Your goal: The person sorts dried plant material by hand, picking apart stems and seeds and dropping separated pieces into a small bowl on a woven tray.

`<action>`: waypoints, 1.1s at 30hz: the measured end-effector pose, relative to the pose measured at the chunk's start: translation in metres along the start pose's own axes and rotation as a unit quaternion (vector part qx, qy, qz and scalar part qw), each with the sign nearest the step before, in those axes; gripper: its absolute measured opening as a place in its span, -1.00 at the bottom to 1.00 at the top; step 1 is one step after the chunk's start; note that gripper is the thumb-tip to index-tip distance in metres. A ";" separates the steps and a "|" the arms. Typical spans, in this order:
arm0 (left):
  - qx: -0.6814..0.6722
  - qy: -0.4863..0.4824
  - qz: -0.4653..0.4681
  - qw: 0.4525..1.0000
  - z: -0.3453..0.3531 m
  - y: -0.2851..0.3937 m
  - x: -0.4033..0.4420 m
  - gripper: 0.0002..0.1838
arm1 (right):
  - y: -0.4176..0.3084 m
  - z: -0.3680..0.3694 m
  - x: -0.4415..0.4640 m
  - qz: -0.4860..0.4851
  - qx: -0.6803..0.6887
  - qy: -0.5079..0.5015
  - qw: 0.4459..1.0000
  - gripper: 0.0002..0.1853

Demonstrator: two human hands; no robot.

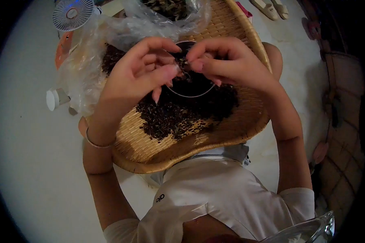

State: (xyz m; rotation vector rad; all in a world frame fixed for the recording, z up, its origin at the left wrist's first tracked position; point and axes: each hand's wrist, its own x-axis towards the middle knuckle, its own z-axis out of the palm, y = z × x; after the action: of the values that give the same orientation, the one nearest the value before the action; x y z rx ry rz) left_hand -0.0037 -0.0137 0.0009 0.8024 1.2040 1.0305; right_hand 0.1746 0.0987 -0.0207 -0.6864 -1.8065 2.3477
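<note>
Over a round bowl with a pale rim (189, 96), both of my hands meet at a small dried plant piece (183, 67). My right hand (227, 60) pinches it between thumb and forefinger, the other fingers curled. The thumb of my left hand (144, 71) presses at the piece's other side; its forefinger is raised apart and its lower fingers are partly hidden. Dark dried bits fill the bowl, as far as I can see. Loose dark dried plant bits (170, 117) lie around it on a woven bamboo tray (129, 148), which rests across my lap.
A crumpled clear plastic bag (85, 69) covers the tray's upper left, with dried leaves (170, 9) at its top. On the floor are a small fan (72, 14), a white cup (57, 99) lying on its side and slippers (267, 9).
</note>
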 end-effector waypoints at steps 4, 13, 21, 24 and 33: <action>0.018 -0.003 0.007 1.000 0.001 -0.001 0.001 -0.63 | 0.003 0.000 0.001 -0.004 0.006 -0.006 1.000 -0.83; -0.024 -0.032 -0.030 0.999 -0.005 -0.001 0.002 -0.64 | -0.002 0.000 -0.001 0.011 0.024 -0.010 1.000 -0.82; 0.126 0.043 0.068 0.989 0.009 -0.002 -0.003 -0.63 | 0.003 -0.003 0.002 0.018 0.032 0.003 0.999 -0.82; 0.228 0.072 0.104 0.965 0.009 -0.005 -0.001 -0.69 | 0.000 -0.003 0.002 0.033 0.038 -0.003 0.999 -0.81; 0.220 0.050 0.073 0.972 0.005 -0.010 0.000 -0.87 | -0.002 0.000 0.002 0.049 0.058 0.029 0.997 -0.76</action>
State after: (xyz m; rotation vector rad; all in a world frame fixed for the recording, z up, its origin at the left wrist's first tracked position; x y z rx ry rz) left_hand 0.0029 -0.0173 -0.0068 1.2090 1.5055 0.9420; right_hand 0.1726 0.0995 -0.0195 -0.8373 -1.6338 2.4432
